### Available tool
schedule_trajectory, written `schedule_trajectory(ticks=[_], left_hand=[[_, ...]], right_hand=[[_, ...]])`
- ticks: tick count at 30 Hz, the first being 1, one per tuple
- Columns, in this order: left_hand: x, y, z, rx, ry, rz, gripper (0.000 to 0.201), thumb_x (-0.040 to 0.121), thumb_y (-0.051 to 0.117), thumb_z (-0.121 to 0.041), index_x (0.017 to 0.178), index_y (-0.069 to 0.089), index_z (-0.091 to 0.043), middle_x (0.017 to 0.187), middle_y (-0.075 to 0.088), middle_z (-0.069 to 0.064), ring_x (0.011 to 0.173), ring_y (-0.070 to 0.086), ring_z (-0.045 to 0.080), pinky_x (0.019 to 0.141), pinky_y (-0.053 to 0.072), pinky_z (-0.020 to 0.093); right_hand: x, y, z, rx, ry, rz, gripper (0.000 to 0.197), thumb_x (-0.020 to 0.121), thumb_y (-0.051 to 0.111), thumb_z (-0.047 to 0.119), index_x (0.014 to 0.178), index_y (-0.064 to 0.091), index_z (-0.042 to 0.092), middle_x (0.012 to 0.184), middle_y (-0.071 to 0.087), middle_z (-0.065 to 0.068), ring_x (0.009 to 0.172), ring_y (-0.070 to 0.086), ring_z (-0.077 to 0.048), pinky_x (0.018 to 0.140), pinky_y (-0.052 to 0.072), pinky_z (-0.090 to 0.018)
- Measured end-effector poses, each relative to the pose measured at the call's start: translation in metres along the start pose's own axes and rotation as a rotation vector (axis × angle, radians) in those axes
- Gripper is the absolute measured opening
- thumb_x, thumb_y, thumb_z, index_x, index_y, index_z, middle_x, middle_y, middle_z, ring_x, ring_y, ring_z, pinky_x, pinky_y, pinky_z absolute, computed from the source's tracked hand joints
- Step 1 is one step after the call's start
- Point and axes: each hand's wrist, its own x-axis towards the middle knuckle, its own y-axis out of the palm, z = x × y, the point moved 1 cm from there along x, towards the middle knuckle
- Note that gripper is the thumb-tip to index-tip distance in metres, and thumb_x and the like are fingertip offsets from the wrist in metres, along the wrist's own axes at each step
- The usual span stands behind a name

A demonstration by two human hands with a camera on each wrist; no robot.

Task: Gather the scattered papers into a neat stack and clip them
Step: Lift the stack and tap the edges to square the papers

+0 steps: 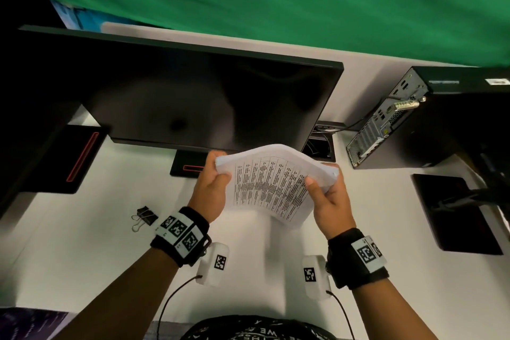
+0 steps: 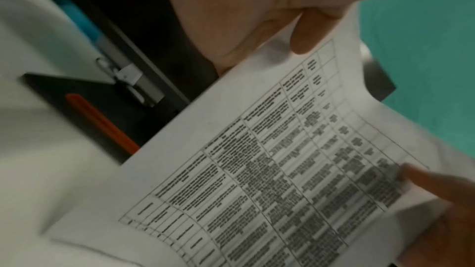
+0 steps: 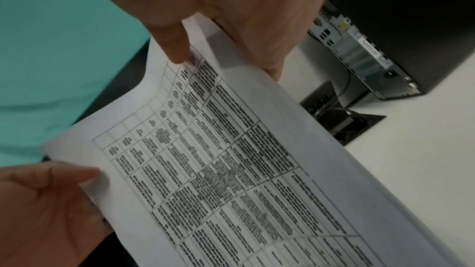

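A stack of white papers (image 1: 269, 185) printed with a table is held up above the desk, sagging in the middle. My left hand (image 1: 214, 182) grips its left edge, thumb on top. My right hand (image 1: 325, 190) grips its right edge, thumb on the printed face. The wrist views show the papers (image 2: 270, 170) (image 3: 218, 159) close up, with my left thumb (image 2: 306, 31) and right thumb (image 3: 172, 42) pressing on the top sheet. A black binder clip (image 1: 145, 217) with silver handles lies on the white desk, left of my left wrist.
A dark monitor (image 1: 179, 96) stands right behind the papers on its base (image 1: 187, 167). A black computer tower (image 1: 414, 119) sits at the right, a black pad (image 1: 452, 212) in front of it. A cable opening (image 1: 321, 143) is in the desk (image 1: 82, 257).
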Motion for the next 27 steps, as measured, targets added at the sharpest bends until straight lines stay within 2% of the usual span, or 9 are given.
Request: schedule_trajectory(ticks=[3,6,8,12,15,18,21,24,27], left_hand=[[-0.005,0.009,0.004,0.004,-0.037,-0.033,0.030,0.093,0.042,-0.003,0.104,0.046,-0.031,0.101,0.061,-0.007,0.098,0.059,0.013,0.072,0.043,0.019],[-0.009,0.009,-0.002,-0.067,0.010,-0.089,0.027,0.087,0.044,-0.008,0.099,0.047,-0.032,0.096,0.061,-0.009,0.089,0.060,0.003,0.067,0.047,0.014],[-0.011,0.010,0.001,-0.041,0.006,-0.088,0.027,0.087,0.044,-0.007,0.098,0.046,-0.032,0.095,0.060,-0.006,0.090,0.060,0.009,0.066,0.048,0.013],[-0.006,0.012,0.013,-0.040,-0.088,-0.099,0.029,0.091,0.048,-0.010,0.100,0.047,-0.038,0.104,0.062,-0.001,0.104,0.061,0.020,0.077,0.051,0.026],[-0.006,0.009,0.007,-0.140,-0.096,-0.113,0.026,0.078,0.057,-0.042,0.103,0.052,-0.035,0.108,0.065,0.003,0.103,0.063,0.021,0.085,0.053,0.038],[-0.005,0.012,0.000,-0.241,-0.125,-0.113,0.035,0.082,0.054,-0.057,0.104,0.053,-0.031,0.109,0.066,0.006,0.102,0.065,0.021,0.079,0.054,0.035],[-0.002,0.016,-0.005,-0.266,-0.190,-0.176,0.024,0.090,0.044,-0.059,0.093,0.055,-0.038,0.104,0.067,0.000,0.100,0.064,0.017,0.078,0.051,0.032],[0.004,0.014,-0.006,-0.239,-0.221,-0.236,0.032,0.080,0.044,-0.066,0.076,0.055,-0.037,0.086,0.068,-0.004,0.091,0.064,0.019,0.083,0.050,0.039],[0.008,0.012,-0.008,-0.244,-0.229,-0.225,0.032,0.075,0.045,-0.066,0.066,0.051,-0.036,0.079,0.063,0.000,0.084,0.061,0.024,0.086,0.049,0.049]], right_hand=[[-0.001,0.003,-0.001,-0.020,0.036,-0.013,0.019,0.098,0.056,0.007,0.109,0.049,0.021,0.100,0.063,0.000,0.091,0.065,-0.006,0.071,0.054,-0.021],[0.001,0.001,0.003,0.004,-0.016,-0.075,0.024,0.097,0.056,0.003,0.106,0.049,0.024,0.097,0.061,0.004,0.083,0.063,0.007,0.068,0.051,-0.013],[-0.002,0.003,0.001,-0.003,-0.011,-0.070,0.019,0.099,0.053,0.004,0.112,0.047,0.017,0.099,0.060,0.006,0.082,0.062,0.012,0.068,0.050,-0.009],[-0.004,0.011,-0.004,-0.028,0.055,-0.022,0.024,0.102,0.050,0.012,0.124,0.042,0.010,0.106,0.062,0.007,0.089,0.065,0.012,0.069,0.050,-0.007],[-0.002,0.011,-0.009,-0.029,0.081,-0.039,0.043,0.089,0.065,0.045,0.122,0.048,0.023,0.112,0.066,0.004,0.102,0.067,-0.008,0.077,0.055,-0.017],[-0.003,0.016,-0.005,0.012,0.084,-0.083,0.083,0.067,0.064,0.080,0.123,0.057,0.019,0.112,0.070,0.004,0.104,0.067,-0.007,0.078,0.054,-0.018],[-0.003,0.022,0.005,0.157,0.121,-0.132,0.063,0.079,0.054,0.073,0.108,0.067,0.019,0.101,0.073,0.003,0.095,0.069,-0.011,0.074,0.055,-0.022],[0.001,0.025,0.012,0.161,0.168,-0.204,0.047,0.089,0.043,0.059,0.097,0.069,0.020,0.091,0.072,0.000,0.087,0.066,-0.017,0.070,0.052,-0.028],[0.006,0.024,0.020,0.208,0.151,-0.267,0.032,0.091,0.044,0.043,0.087,0.062,0.017,0.076,0.061,0.008,0.073,0.057,-0.010,0.064,0.044,-0.026]])
